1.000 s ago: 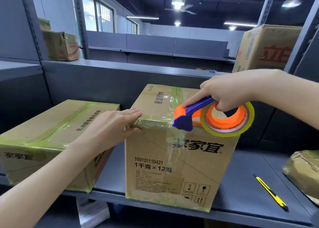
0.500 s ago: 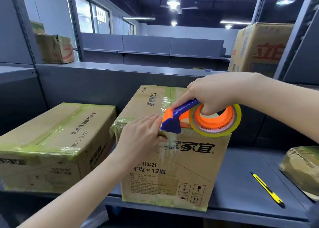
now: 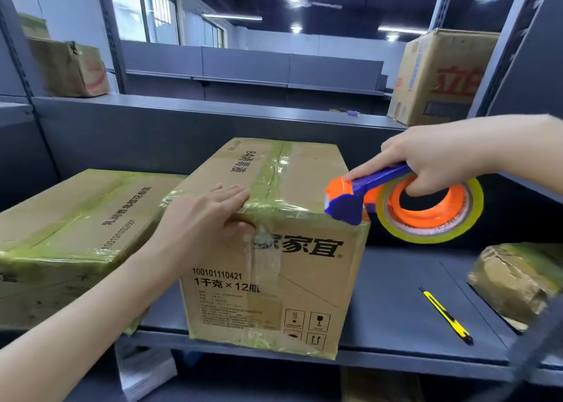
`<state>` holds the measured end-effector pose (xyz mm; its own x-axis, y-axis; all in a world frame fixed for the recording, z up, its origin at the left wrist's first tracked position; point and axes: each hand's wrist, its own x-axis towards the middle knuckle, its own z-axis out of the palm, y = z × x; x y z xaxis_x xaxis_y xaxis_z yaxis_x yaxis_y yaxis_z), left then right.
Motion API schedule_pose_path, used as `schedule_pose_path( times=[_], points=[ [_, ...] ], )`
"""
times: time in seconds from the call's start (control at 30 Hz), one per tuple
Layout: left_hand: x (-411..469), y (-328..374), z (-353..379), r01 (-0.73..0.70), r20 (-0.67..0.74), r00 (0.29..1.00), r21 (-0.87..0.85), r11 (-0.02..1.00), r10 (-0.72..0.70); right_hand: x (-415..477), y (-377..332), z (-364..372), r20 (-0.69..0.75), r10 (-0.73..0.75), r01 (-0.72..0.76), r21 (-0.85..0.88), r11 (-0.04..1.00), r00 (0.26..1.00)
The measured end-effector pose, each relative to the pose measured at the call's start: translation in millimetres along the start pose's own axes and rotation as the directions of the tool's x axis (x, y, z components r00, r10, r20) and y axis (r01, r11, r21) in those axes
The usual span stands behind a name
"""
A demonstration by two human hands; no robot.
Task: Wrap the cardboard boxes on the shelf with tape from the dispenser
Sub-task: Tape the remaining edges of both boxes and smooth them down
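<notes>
A brown cardboard box [image 3: 304, 286] with black print stands in the middle of the grey shelf [image 3: 393, 304]; yellowish tape crosses its top and a clear strip runs down its front. My left hand [image 3: 204, 219] lies over the box's front top edge, fingers flat on top and thumb pressing the tape on the front face. My right hand [image 3: 432, 161] grips the blue and orange tape dispenser [image 3: 405, 200], index finger stretched along its handle. The dispenser's head sits at the box's front right top corner. A taut band of tape runs along the top edge between both hands.
A second taped box [image 3: 70, 237] stands at the left, touching the middle one. A yellow utility knife [image 3: 446, 315] lies on the shelf at the right, beside a crumpled wrapped parcel [image 3: 518, 283]. More boxes [image 3: 441, 76] stand on the upper shelf.
The dispenser has travelled right along the box's front top edge to its right corner, drawing tape out. My left hand stayed near the edge's middle, now flatter on top.
</notes>
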<state>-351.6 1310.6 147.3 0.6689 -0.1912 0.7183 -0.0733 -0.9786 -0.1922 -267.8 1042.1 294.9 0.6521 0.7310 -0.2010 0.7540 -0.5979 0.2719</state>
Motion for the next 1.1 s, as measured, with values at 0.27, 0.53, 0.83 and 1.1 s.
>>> schedule_pose_path(
  times=[0.27,0.53,0.83,1.1],
  points=[
    [14.4,38.8,5.8,-0.046,0.052,0.998,0.052,0.998,0.044,-4.1,1.4,10.6,-0.041,-0.009,0.004,-0.097,0.995,0.999],
    [29.9,80.4,25.5,-0.121,-0.06,0.992,-0.157,0.98,0.113,-2.8,9.9,17.3,-0.077,-0.03,0.025,-0.075,0.997,0.997],
    [28.9,67.6,17.6,-0.111,-0.043,0.994,-0.207,0.972,0.104,-41.7,55.0,53.8,-0.105,0.015,-0.004,0.107,0.994,0.994],
    [37.2,80.5,8.7,-0.136,0.064,0.987,-0.161,0.978,0.148,-42.5,58.8,88.0,-0.077,0.017,-0.015,0.017,1.0,0.997]
  ],
)
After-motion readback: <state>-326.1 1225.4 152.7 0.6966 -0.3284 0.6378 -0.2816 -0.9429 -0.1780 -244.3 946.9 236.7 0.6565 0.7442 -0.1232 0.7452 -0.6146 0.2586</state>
